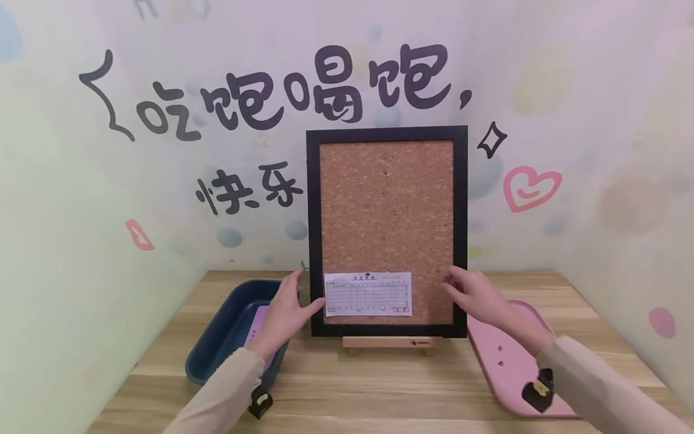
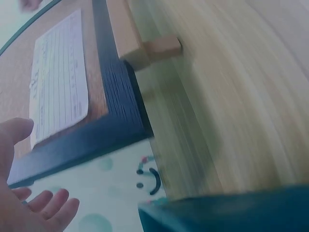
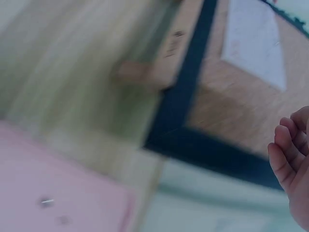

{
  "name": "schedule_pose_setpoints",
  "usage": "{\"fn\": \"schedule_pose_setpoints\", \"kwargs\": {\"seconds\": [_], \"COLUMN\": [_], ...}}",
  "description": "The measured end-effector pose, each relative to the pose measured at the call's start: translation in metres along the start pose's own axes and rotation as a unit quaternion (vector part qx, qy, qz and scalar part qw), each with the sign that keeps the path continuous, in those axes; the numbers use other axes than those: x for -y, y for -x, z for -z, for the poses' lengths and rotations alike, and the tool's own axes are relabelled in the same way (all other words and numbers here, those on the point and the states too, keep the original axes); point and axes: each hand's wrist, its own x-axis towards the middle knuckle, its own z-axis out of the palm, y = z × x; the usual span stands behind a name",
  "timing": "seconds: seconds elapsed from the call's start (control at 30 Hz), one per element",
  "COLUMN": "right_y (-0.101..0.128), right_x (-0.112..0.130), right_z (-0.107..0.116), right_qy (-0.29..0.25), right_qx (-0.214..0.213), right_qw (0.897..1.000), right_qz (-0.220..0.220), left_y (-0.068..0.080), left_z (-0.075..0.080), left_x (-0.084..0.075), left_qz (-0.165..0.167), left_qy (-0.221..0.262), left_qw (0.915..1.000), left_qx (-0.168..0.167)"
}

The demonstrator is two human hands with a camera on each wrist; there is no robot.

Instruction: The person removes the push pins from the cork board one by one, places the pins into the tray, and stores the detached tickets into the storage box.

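Observation:
A white printed form slip lies flat against the lower left of a black-framed cork board. A small pin shows at the slip's top edge. My left hand is beside the board's lower left edge, thumb spread from the fingers and nothing in it; whether the thumb touches the frame I cannot tell. At the board's lower right is my right hand, fingers loosely bent, with no clear object between them. In the right wrist view, the bent fingers show near the cork, thumb hidden.
The board stands on a small wooden easel on the wood-grain table. A dark blue tray with a purple paper stands left. On the right, a pink tray holds two small metallic pins. Behind rises a decorated wall.

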Motion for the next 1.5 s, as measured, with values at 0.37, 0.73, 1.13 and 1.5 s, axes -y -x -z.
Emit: {"fn": "schedule_pose_setpoints", "kwargs": {"seconds": [0.37,0.73,1.13,1.5], "right_y": [-0.047,-0.060,-0.067,-0.070], "right_x": [0.037,0.050,0.053,0.056], "right_z": [-0.015,-0.032,-0.054,-0.074], "right_qy": [0.003,-0.015,-0.050,-0.038], "right_qx": [0.023,0.029,0.028,-0.015], "right_qw": [1.000,0.999,0.998,0.999], "right_qz": [0.002,-0.007,-0.010,-0.003], "left_y": [-0.014,-0.019,-0.019,-0.016], "left_z": [-0.016,-0.025,-0.032,-0.033], "left_x": [-0.011,-0.007,-0.005,0.001], "left_qz": [-0.001,-0.007,-0.012,-0.032], "left_qy": [0.009,-0.014,-0.014,-0.004], "left_qw": [0.9984,0.9959,0.9961,0.9953], "left_qx": [-0.056,-0.089,-0.086,-0.091]}}
